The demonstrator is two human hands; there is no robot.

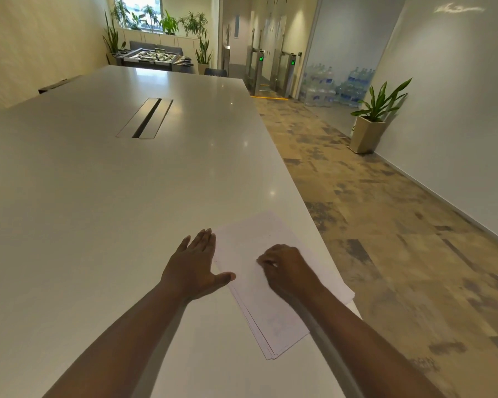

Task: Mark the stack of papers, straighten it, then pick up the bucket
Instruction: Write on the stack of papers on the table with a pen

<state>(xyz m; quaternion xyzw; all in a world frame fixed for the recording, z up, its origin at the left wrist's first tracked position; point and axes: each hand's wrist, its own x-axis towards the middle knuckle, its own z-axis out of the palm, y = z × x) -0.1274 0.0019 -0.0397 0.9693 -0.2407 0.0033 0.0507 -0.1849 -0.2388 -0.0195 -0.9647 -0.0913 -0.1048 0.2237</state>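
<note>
**Hands on a loose stack of papers at the table's edge**

Table (104, 196) first: a long, pale, glossy top fills most of the view, with a dark cable slot (145, 118) set into its middle. Patchy brown and grey carpet (385, 225) runs along its right side, and a potted plant (374, 119) stands against the white wall there.

The stack of papers (273, 305) lies at the near right edge of the table, turned at an angle to that edge. The sheets are white and almost blank, with only faint marks showing. They are not squared up: at the near corner several edges fan out one past another, and the right corner juts slightly over the table's edge.

The left hand (194, 265) lies flat with fingers straight and together, just beside the stack's left edge, its thumb reaching onto the paper. The right hand (285, 268) rests on the top sheet with fingers curled under; whether it holds anything cannot be told.
</note>
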